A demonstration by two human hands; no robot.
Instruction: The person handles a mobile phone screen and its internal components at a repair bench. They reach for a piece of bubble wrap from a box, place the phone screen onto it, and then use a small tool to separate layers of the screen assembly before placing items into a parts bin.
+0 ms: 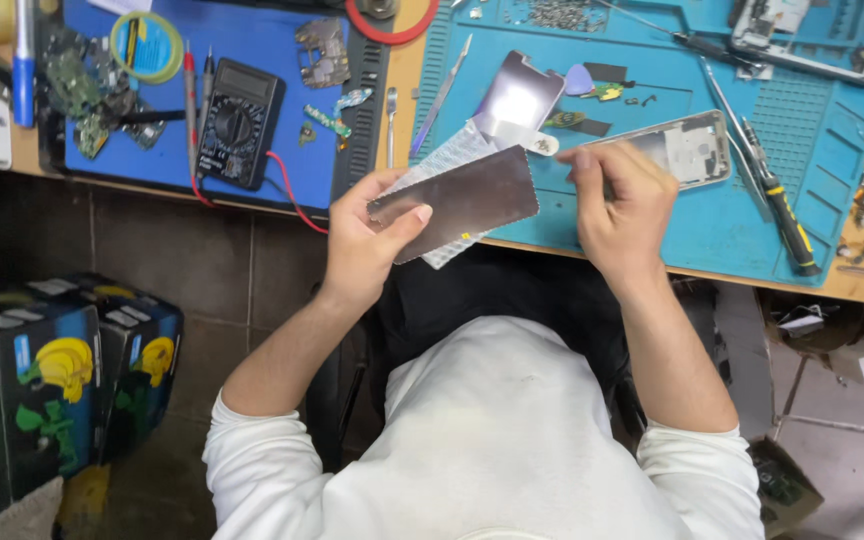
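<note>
my left hand (367, 240) sits left of the frame's centre, thumb laid across the near corner of a dark, glossy rectangular panel (467, 200) with the other fingers curled behind it, pinching it together with a pale dotted sheet (442, 160) that peeks out above and below the panel. the panel is tilted, running from my left thumb up toward the right, over the near edge of the teal work mat (752, 215). my right hand (622, 215) is right of centre, fingers bent and drawn together near the panel's right end; i cannot tell whether they grip its edge or only touch it. just behind that hand a silver phone frame (692, 150) lies on the mat, and a shiny screen piece (522, 100) lies above the panel. a yellow-and-black screwdriver (787, 215) rests at the right of the mat. in the upper left, a black multimeter (240, 122) with red lead sits on a blue mat (252, 40).
</note>
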